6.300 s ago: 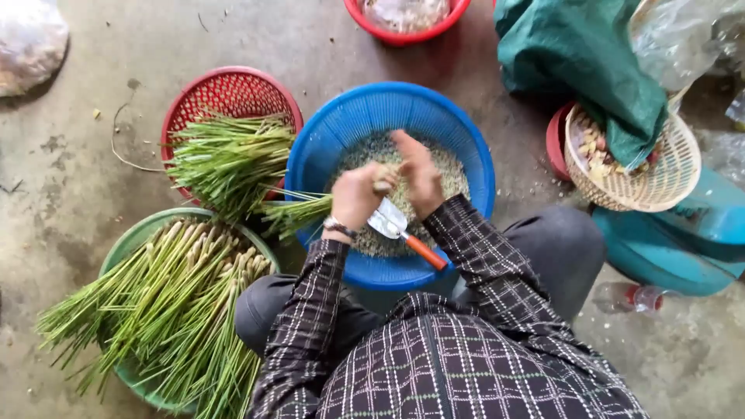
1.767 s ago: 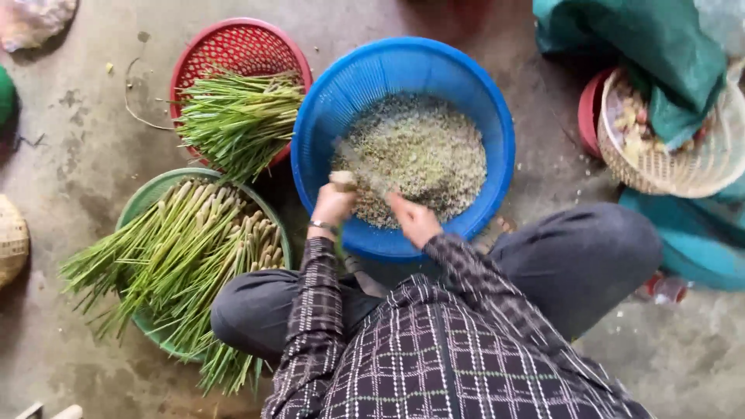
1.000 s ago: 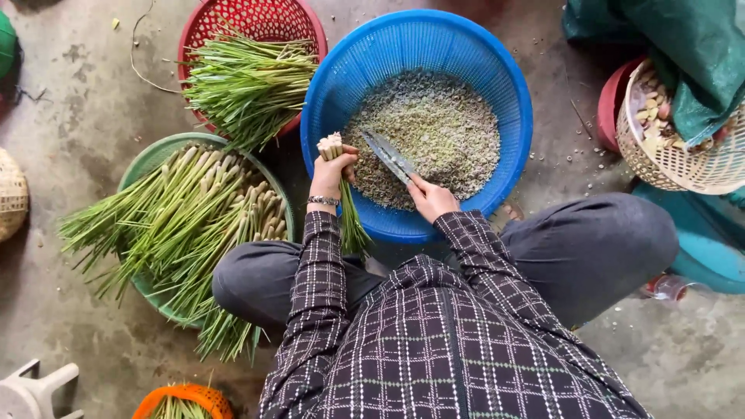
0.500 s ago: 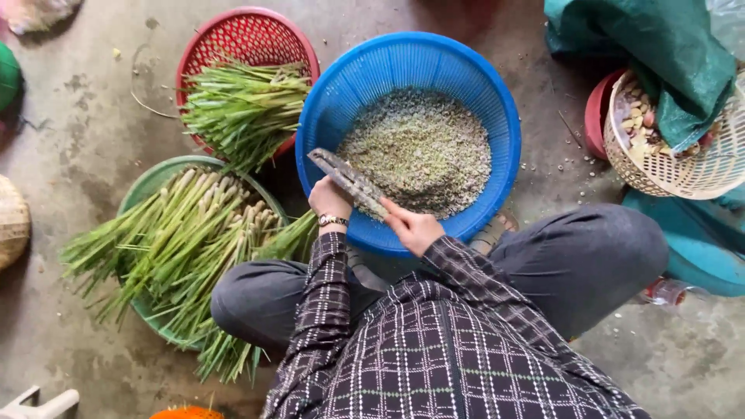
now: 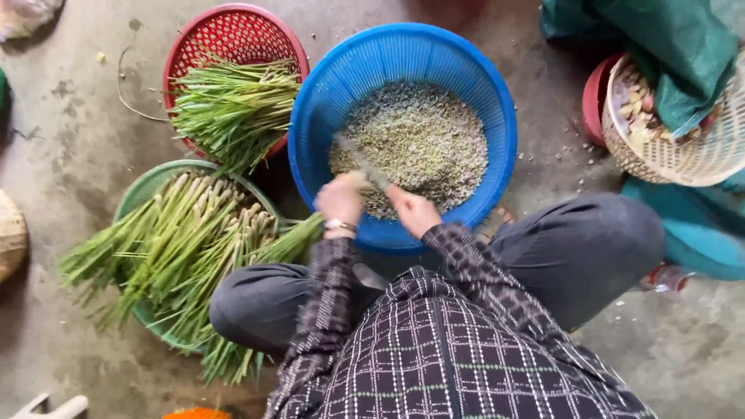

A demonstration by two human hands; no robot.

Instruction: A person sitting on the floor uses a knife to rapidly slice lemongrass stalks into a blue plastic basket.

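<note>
My left hand (image 5: pixel 341 203) grips a small bundle of lemongrass stalks (image 5: pixel 299 237) over the near rim of a big blue basket (image 5: pixel 497 109); their green tops trail down to the left. Just to its right, my right hand (image 5: pixel 415 211) holds a knife (image 5: pixel 361 161), whose blade is blurred above the bundle's cut end. The basket holds a heap of finely chopped pale green pieces (image 5: pixel 423 136). My wrist wears a bracelet.
A green basin (image 5: pixel 155 178) at the left holds several long uncut stalks (image 5: pixel 178 240). A red basket (image 5: pixel 233 31) behind it holds cut green tops (image 5: pixel 233 105). A woven basket (image 5: pixel 698 163), a red bowl (image 5: pixel 594 97) and green cloth (image 5: pixel 660 39) lie at the right. My knees flank the blue basket.
The knife, lying slantwise across the bundle's end half a second ago, is now blurred in motion. My left hand has shifted slightly right along the rim.
</note>
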